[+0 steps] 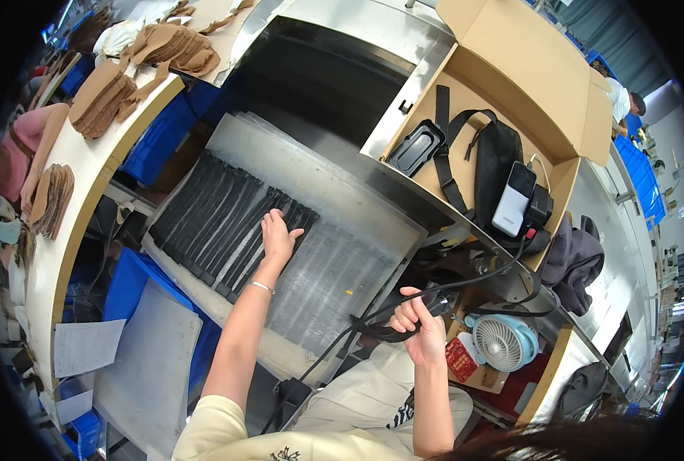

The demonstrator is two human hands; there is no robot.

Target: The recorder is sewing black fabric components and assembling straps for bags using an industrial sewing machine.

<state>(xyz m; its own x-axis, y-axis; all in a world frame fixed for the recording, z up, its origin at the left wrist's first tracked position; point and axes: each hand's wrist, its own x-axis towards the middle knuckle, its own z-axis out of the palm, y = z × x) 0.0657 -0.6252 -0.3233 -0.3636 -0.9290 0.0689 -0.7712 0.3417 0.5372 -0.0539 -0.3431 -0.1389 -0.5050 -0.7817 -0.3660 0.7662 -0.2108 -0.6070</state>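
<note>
Long black strips [211, 219] lie side by side in a row on a pale, translucent sheet [327, 284] in front of me. My left hand [278, 238] rests on the strips at the right end of this row, its fingers on them and its thumb held apart. To the right, above my lap, my right hand [420, 330] is closed around a bundle of black strips [384, 330], partly hidden by the fingers. A thin black cable [465, 278] passes close by that hand.
An open cardboard box [503, 138] at the upper right holds a phone [513, 200] and black straps. Below it are a light-blue fan [503, 342] and a dark cloth [572, 261]. Stacked brown pieces [100, 100] lie on the left table, where another person [31, 146] sits.
</note>
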